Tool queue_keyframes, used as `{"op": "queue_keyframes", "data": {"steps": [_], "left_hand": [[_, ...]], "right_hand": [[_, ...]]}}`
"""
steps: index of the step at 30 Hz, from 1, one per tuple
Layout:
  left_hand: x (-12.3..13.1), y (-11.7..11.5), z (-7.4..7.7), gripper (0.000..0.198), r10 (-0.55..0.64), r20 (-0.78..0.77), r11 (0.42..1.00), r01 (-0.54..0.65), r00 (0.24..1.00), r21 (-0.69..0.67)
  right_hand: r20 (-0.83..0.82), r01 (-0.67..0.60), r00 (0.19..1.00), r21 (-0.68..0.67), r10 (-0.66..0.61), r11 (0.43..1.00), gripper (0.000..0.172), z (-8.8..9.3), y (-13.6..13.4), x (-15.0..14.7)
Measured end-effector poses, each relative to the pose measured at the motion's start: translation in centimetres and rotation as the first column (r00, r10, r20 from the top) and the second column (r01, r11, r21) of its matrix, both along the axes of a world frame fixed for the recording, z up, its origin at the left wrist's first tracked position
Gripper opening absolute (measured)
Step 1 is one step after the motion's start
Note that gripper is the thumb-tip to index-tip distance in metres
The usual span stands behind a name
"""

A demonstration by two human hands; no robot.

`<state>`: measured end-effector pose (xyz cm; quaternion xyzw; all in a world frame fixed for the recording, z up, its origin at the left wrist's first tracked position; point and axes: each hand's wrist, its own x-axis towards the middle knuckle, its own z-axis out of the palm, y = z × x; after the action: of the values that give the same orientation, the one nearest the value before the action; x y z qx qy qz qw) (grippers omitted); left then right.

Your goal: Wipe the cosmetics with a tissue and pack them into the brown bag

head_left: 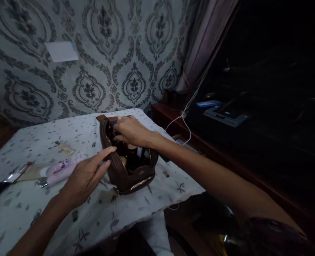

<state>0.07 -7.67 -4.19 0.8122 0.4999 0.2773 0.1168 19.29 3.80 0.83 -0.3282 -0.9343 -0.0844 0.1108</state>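
A dark brown zippered bag (114, 170) stands on the table with its top unzipped and its mouth spread. Small items lie in its dim inside, among them a round yellowish one (123, 160); most are too dark to name. My left hand (86, 176) is at the bag's near left side, index finger and thumb stretched out and apart, the index tip touching the rim. My right hand (133, 131) reaches over the far part of the opening with curled fingers. Whatever its fingertips hold is hidden. Just beyond them is something dark blue (114, 124).
On the patterned white tablecloth (136, 209), left of the bag, lie a dark-handled brush (12, 176), pinkish tubes (58, 170) and a small beige tube (65, 148). White cables (185, 122) hang at the right. A papered wall (133, 53) rises behind the table.
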Motion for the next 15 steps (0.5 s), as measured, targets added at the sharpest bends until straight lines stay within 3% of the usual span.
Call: {"op": "queue_keyframes", "data": {"steps": [4,7,11,13,15], "left_hand": [[-0.2,0.0,-0.1,0.045,-0.011,-0.003,1.000,0.011,1.000,-0.001],[-0.3,-0.1,0.0,0.048,-0.017,-0.036,0.999,0.016,0.999,-0.044],[-0.5,-0.3,0.4,0.049,-0.029,-0.044,0.997,0.026,0.999,-0.076],[-0.5,-0.3,0.5,0.048,-0.049,-0.032,0.997,0.046,0.998,-0.068],[-0.5,-0.3,0.6,0.048,-0.063,-0.028,0.996,0.061,0.998,-0.070]], "right_hand": [[-0.038,-0.035,0.999,-0.055,0.033,0.998,0.025,0.5,0.1,0.4],[-0.229,-0.043,0.973,-0.098,0.020,0.994,0.031,0.9,0.1,1.2],[-0.557,0.006,0.827,-0.132,-0.079,0.991,0.030,0.9,0.2,2.6],[-0.624,0.011,0.773,-0.164,-0.112,0.986,0.029,0.6,0.1,3.2],[-0.626,0.004,0.770,-0.183,-0.119,0.983,0.028,0.2,-0.2,3.6]]}}
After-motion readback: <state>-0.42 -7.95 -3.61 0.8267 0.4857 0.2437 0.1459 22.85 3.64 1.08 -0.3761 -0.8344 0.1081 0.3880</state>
